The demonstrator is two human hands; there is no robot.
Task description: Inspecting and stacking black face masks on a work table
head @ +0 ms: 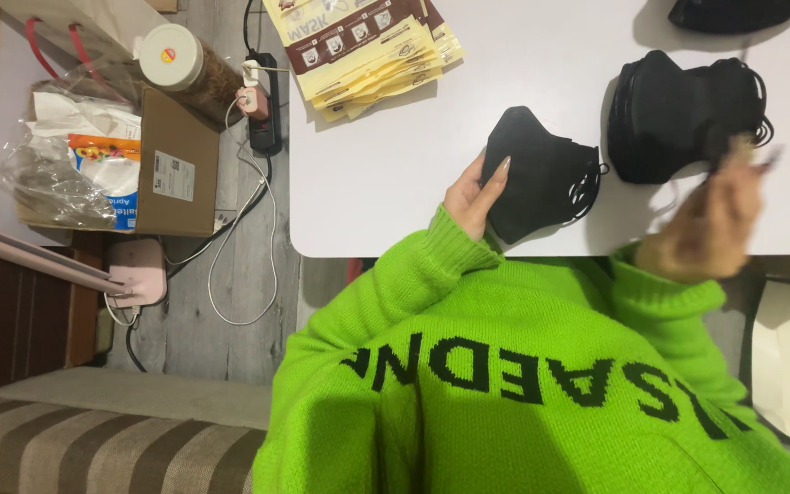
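While pinning a black face mask (541, 174) flat on the white table (386, 174), left hand (475, 194) open. Right hand (710, 220) blurred, pinching ear loops on the mask stack (678, 114), grip unclear. Snagged loops could topple it.

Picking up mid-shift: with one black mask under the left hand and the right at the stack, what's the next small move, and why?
Probably lift one mask off the black stack: the right hand, blurred, is at its edge, while the left hand pins a single black mask on the white table.
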